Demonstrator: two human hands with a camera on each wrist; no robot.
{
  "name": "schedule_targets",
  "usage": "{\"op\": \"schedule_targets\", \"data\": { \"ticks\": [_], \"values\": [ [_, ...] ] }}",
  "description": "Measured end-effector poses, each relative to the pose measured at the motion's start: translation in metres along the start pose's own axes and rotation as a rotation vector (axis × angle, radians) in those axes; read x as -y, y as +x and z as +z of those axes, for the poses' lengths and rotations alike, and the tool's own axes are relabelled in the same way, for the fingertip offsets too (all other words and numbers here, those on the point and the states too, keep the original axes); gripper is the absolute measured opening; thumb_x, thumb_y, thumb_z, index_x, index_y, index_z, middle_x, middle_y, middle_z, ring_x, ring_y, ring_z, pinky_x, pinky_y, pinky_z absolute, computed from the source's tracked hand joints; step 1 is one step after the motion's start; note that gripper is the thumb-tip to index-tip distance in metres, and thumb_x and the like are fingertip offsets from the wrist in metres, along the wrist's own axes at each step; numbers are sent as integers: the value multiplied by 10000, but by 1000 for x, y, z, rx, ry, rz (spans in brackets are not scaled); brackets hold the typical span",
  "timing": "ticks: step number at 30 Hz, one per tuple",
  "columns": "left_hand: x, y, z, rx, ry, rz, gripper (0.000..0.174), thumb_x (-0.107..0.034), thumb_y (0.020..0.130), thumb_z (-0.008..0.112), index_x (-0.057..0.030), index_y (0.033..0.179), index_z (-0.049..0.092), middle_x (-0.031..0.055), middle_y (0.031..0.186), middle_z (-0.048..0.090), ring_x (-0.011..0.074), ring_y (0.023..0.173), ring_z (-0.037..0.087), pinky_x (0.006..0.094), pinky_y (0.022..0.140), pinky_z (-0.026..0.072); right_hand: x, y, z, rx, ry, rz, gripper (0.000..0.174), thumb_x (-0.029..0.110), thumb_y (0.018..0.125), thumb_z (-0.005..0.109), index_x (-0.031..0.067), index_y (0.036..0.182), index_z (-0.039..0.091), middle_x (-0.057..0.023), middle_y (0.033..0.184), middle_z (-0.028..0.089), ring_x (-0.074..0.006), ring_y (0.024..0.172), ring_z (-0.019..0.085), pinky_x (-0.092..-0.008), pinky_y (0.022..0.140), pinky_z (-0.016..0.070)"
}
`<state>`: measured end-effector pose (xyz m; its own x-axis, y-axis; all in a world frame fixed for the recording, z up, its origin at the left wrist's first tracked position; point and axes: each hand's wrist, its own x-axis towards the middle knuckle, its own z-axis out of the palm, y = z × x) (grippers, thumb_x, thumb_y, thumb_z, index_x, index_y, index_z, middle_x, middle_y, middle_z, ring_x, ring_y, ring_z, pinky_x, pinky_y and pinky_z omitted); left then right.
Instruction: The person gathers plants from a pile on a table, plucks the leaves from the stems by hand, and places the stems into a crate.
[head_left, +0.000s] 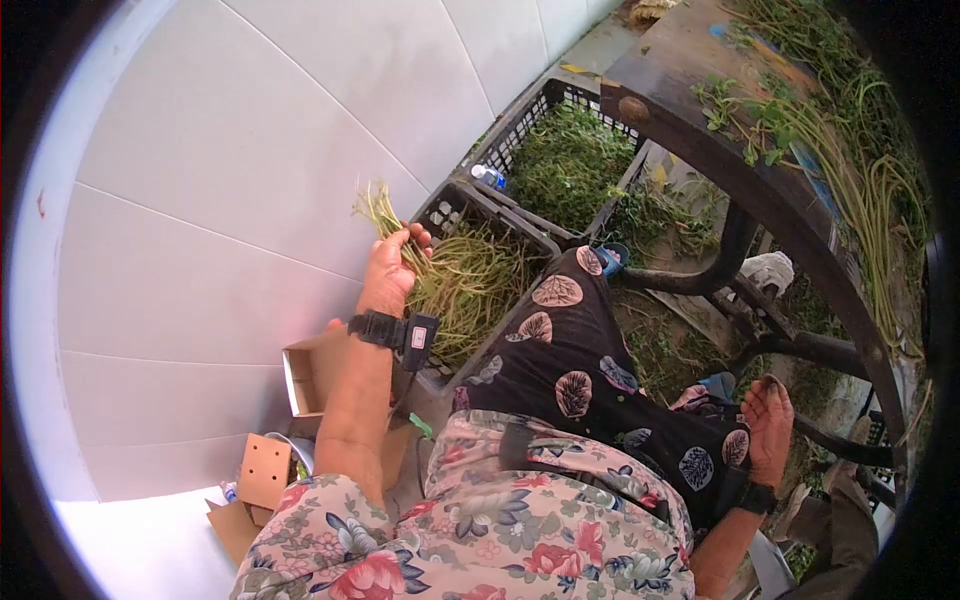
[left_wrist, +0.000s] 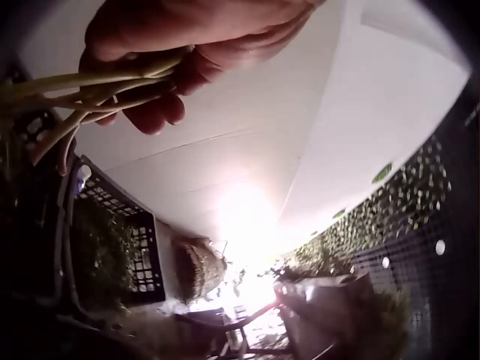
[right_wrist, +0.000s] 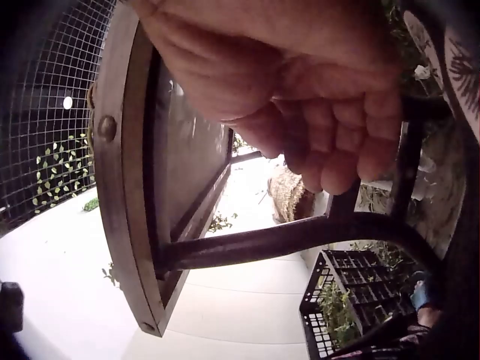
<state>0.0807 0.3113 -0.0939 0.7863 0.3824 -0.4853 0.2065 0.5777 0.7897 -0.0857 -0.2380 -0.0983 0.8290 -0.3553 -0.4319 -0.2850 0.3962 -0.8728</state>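
My left hand (head_left: 396,262) grips a small bunch of thin green stems (head_left: 376,210) above a black plastic crate (head_left: 508,216). Inside that crate lies a pile of similar loose stems (head_left: 470,285). From the left wrist view, the fingers (left_wrist: 154,116) curl round the stems (left_wrist: 94,91), whose ends poke out to the left. Over by the table's underside, my right hand (head_left: 768,422) hangs palm up beside the knee, with fingers loosely bent. Nothing shows within that hand (right_wrist: 300,105) in the right wrist view.
Behind the stem crate stands a second crate (head_left: 523,122) of leafy greens, with a small bottle (head_left: 488,177) at its edge. Long stalks (head_left: 850,190) lie on the table (head_left: 660,60) at right. Cardboard boxes (head_left: 310,375) stand by the tiled wall (head_left: 220,200). Table legs (head_left: 690,282) cross the floor.
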Motion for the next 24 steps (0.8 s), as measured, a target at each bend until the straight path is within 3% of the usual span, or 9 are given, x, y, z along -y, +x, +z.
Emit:
{"op": "schedule_targets", "data": {
  "ticks": [3,7,8,11,12,16,19,21,24],
  "values": [
    [-1,-4,-1,89,277,143,126,-26,806,495,-64,926,482,64,775,602,181,643,581,295,562,459,-2,3,-5,43,-5,-2,230,198,888,514,47,1060,529,-68,905,618,-137,789,608,-252,654,524],
    [13,13,-23,90,787,364,301,-34,748,517,-15,1044,468,69,775,616,164,602,576,275,561,459,-1,3,-3,23,-40,17,236,210,885,520,50,1058,532,-64,909,617,-129,789,605,-251,658,517],
    [15,19,-34,63,1123,379,368,-105,722,548,8,1066,483,121,859,624,218,723,605,305,651,474,1,2,-1,25,-63,24,240,215,885,520,52,1060,533,-62,918,616,-125,800,601,-252,670,510],
    [38,20,-48,-61,1527,663,392,-187,716,575,23,1042,518,178,954,606,269,887,590,334,765,460,7,-3,8,18,-188,19,242,227,889,516,51,1054,541,-52,946,608,-125,847,586,-257,726,478],
    [42,20,-49,-53,1445,621,401,-228,716,581,12,1035,549,201,1024,583,282,985,555,346,835,431,9,-5,13,9,-238,13,242,230,890,514,50,1050,545,-48,957,605,-126,866,580,-259,749,465],
    [33,20,-15,208,1200,376,374,-194,744,573,13,1054,543,154,980,608,230,916,576,309,810,440,39,-25,45,84,-561,-71,235,211,883,506,36,1033,557,-33,968,593,-133,911,554,-257,789,426],
    [10,-22,53,357,1046,415,285,-134,788,532,22,1024,556,116,933,620,172,878,573,288,790,443,58,-36,58,188,-664,-252,238,202,871,501,28,1022,559,-21,932,591,-131,890,544,-260,764,424],
    [-3,-45,95,529,1050,585,233,-117,824,496,39,985,558,40,869,593,105,784,525,234,734,424,74,-41,57,202,-734,-411,226,180,866,494,22,1015,558,-26,915,594,-123,850,549,-258,737,431],
    [-19,-95,160,712,985,685,189,-119,846,474,17,938,566,42,853,598,102,800,537,241,728,433,111,-65,67,120,-639,-534,224,180,858,512,12,998,563,-33,869,599,-104,765,543,-243,687,436]
  ]
}}
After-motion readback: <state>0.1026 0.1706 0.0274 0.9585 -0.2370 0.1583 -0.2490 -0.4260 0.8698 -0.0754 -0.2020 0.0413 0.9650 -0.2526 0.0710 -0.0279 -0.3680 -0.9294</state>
